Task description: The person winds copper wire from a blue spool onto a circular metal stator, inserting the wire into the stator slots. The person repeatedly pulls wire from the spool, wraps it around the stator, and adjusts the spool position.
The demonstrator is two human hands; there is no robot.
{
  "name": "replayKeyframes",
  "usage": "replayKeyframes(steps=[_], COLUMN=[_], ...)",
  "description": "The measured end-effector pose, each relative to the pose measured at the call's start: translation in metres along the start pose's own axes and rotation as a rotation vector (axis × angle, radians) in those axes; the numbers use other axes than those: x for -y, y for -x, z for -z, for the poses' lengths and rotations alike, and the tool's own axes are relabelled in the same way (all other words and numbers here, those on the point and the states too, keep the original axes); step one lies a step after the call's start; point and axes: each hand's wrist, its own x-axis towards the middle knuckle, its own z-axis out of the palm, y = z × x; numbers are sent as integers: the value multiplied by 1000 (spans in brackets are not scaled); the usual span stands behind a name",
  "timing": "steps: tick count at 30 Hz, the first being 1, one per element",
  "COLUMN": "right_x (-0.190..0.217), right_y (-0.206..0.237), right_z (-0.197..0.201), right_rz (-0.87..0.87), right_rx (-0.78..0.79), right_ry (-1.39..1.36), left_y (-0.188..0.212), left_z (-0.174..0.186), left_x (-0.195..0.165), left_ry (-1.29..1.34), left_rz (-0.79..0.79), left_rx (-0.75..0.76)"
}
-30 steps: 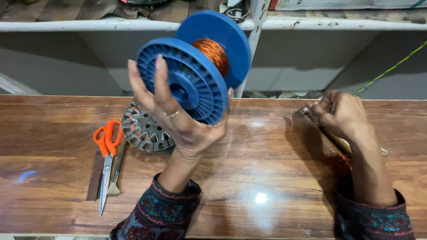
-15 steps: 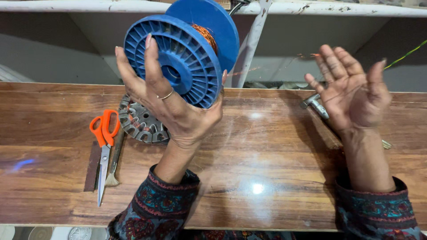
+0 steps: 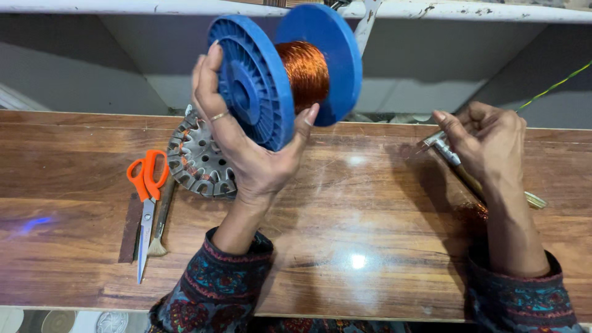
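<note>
Patterned sleeves at near edge of wooden desk [image 3: 370, 234]. Left hand [image 3: 246, 148] raised above desk, fingers spread wide across near flange of blue spool [image 3: 271, 80], thumb hooked on rim; spool held on edge, wound with copper wire [image 3: 305, 71]. Right hand [image 3: 487, 145] low over desk at right, fingers curled closed around slim metal tool [image 3: 441, 148]; tool type unclear, possibly pliers. Left of forearm: orange-handled scissors [image 3: 147, 185] flat on desk, small brush [image 3: 161, 222] beside them. Behind left hand: round slotted metal core [image 3: 197, 163] on desk. Farther back: white shelf rail [image 3: 123, 7].
</note>
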Motion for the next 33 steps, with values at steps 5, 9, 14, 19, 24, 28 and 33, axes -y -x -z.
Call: replayKeyframes(steps=[5, 9, 14, 19, 24, 28, 33], right_x=[5, 45, 74, 64, 47, 33, 32], right_y=[0, 39, 91, 81, 87, 85, 94], right_z=[-2, -13, -56, -71, -89, -92, -80], right_rz=[551, 608, 429, 239, 287, 727, 1145], right_rx=[-429, -67, 419, 607, 472, 294, 89], right_ry=[357, -454, -855, -826, -829, -382, -347], left_y=[0, 2, 12, 24, 35, 35, 27], left_z=[-6, -7, -19, -22, -29, -31, -33], left_x=[3, -10, -39, -45, -41, -31, -37], left_ry=[292, 456, 953, 1207, 1301, 1230, 884], left_rz=[30, 80, 478, 637, 673, 699, 434], left_rx=[47, 83, 86, 161, 193, 142, 127])
